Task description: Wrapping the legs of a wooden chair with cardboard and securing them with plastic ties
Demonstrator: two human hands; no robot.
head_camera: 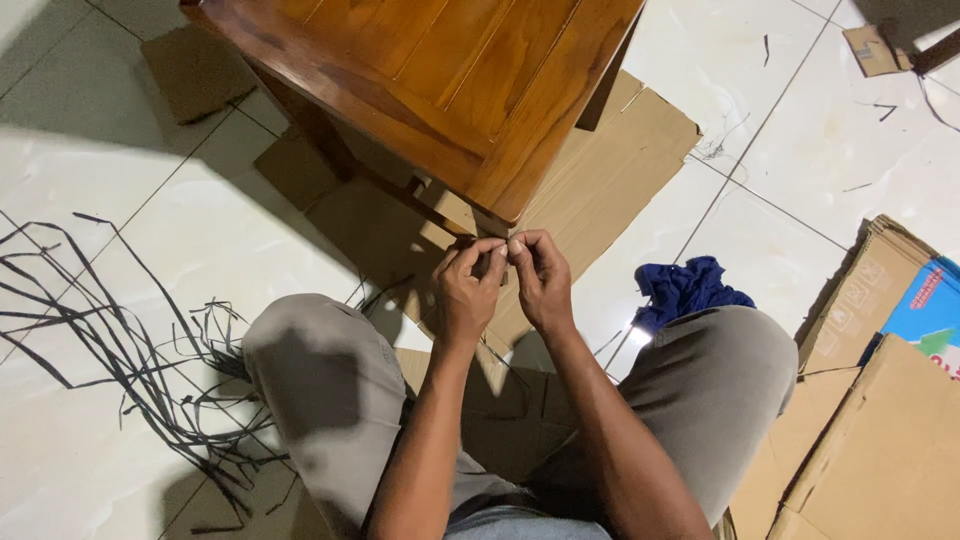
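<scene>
Grey-trousered knees apart, person sits on white tiled floor [200, 250]
Left hand [466, 290], right hand [541, 280] touching, fingertips pinched shut on something small, hidden, just under corner of brown wooden chair seat [450, 80]
Risk: pinch slips, piece drops onto flat brown cardboard sheet [610, 170]
Thin black strips [120, 350] loose at left, could snag knee

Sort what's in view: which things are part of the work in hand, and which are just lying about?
In the work:
left hand
right hand
wooden chair corner, where both hands pinch something too small to tell

Lying about:
dark strips on the floor
blue cloth
cardboard boxes
flat cardboard sheet under the chair
</scene>
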